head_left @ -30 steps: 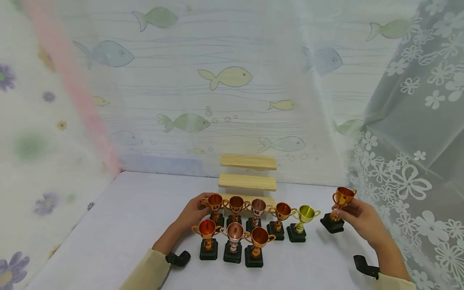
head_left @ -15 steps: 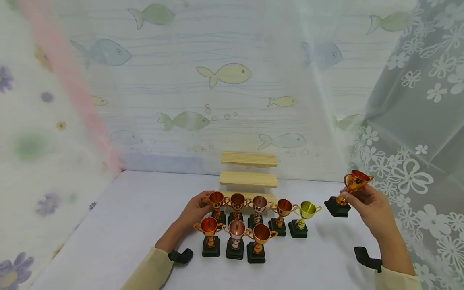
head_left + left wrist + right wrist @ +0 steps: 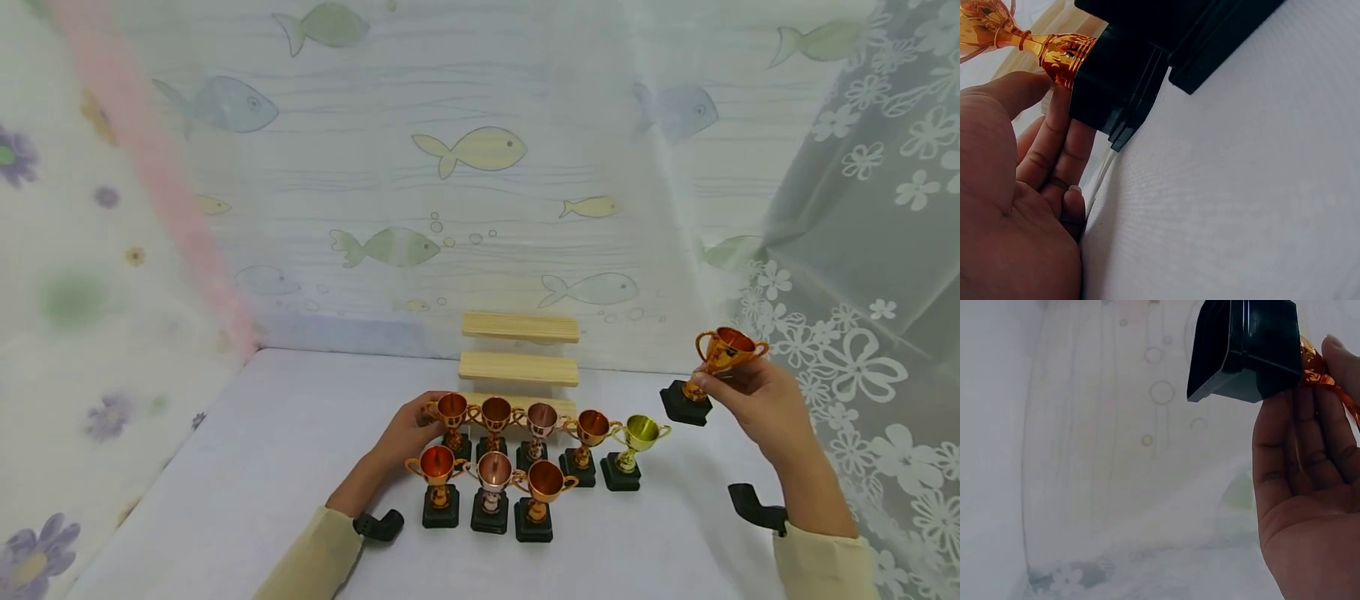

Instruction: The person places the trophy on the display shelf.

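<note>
In the head view my right hand (image 3: 772,408) pinches the stem of a copper-orange trophy cup (image 3: 726,348), held up off the table and tilted. Its dark square base (image 3: 1254,350) shows large in the right wrist view. My left hand (image 3: 408,433) is at the left end of the back row, on a copper-orange trophy cup (image 3: 452,408). The left wrist view shows thumb and fingers around that cup's lower stem (image 3: 1066,56) and black base (image 3: 1116,78). Beside it stand more copper and pinkish trophies and a gold-yellow trophy (image 3: 641,432).
A front row of trophies, one of them pinkish (image 3: 495,471), stands before the back row. Behind them rise stepped wooden shelves (image 3: 517,367). A white cloth covers the table (image 3: 322,392); a fish-print curtain (image 3: 480,250) hangs behind, and a flowered sheet (image 3: 862,375) at right.
My right hand has lifted its trophy higher off the table, moving right and then slightly back left. My left hand stays at the same trophy; the view has shifted slightly.
</note>
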`<state>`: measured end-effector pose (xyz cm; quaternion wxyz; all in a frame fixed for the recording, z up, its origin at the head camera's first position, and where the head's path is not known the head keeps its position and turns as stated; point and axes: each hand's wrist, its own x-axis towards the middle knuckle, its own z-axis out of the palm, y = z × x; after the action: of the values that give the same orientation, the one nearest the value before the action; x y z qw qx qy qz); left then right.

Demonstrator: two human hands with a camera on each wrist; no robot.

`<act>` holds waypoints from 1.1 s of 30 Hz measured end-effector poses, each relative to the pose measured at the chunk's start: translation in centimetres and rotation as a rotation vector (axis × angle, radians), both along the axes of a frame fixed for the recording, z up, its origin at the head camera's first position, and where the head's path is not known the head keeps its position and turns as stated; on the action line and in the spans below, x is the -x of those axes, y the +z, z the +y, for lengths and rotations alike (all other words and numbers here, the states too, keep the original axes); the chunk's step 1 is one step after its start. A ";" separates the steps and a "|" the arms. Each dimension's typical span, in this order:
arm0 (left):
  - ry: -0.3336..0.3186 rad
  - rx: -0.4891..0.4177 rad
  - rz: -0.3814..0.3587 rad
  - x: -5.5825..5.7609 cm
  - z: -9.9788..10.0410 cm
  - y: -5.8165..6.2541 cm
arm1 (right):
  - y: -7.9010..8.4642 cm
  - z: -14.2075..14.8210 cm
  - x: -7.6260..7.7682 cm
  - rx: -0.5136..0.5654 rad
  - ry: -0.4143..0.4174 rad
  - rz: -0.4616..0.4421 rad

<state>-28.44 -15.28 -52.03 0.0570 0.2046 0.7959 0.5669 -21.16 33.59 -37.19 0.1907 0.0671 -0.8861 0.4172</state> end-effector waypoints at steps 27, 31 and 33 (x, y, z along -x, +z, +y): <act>0.017 0.010 0.065 0.3 0.0 -0.9 | 7.6 -5.9 6.7 0.103 0.036 -0.036; 0.008 0.002 0.059 0.4 -0.1 -0.9 | 7.8 -8.1 7.6 0.150 0.094 -0.005; 0.007 0.003 0.058 0.4 -0.1 -1.0 | 7.7 -9.2 8.1 0.161 0.125 -0.008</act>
<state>-28.83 -15.37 -53.01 0.0324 0.2181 0.7987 0.5599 -29.24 24.36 -29.50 0.1655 0.1050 -0.8445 0.4983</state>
